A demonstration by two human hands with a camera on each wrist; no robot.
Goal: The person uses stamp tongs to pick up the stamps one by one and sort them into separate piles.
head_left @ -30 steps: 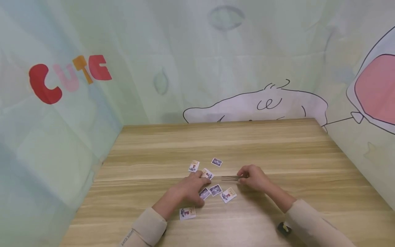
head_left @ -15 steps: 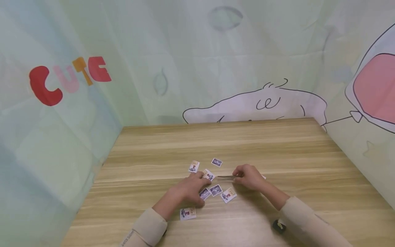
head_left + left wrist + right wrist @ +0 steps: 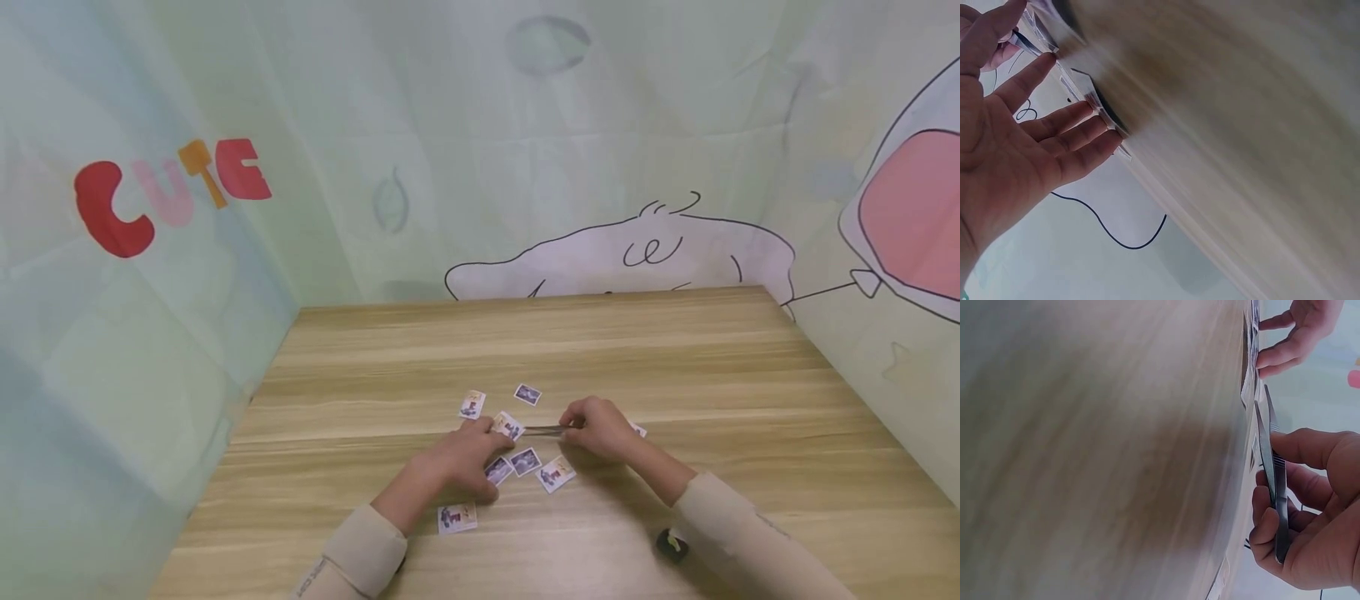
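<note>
My right hand (image 3: pixel 603 427) grips a pair of metal tweezers (image 3: pixel 1275 469) between thumb and fingers. The tweezer tips stand slightly apart and point left, right beside the edge of a small white-bordered, stamp-like picture (image 3: pixel 510 426). My left hand (image 3: pixel 467 458) rests its fingertips on that picture and on others near it, its fingers nearly straight in the left wrist view. A purple picture (image 3: pixel 498 470) lies partly under the left thumb side. Another purple picture (image 3: pixel 526 462) and a colourful one (image 3: pixel 556 473) lie just in front of the tweezers.
More pictures lie around: a colourful one (image 3: pixel 472 405) and a purple one (image 3: pixel 527 394) farther back, a colourful one (image 3: pixel 457 518) by the left wrist, and one (image 3: pixel 639 429) mostly behind the right hand. A small dark object (image 3: pixel 672 546) sits beside the right sleeve on the wooden table (image 3: pixel 375 358).
My right hand has moved left with the tweezers, bringing their tips to the picture by the left fingertips and uncovering a picture behind the hand. The left hand has stayed nearly still.
</note>
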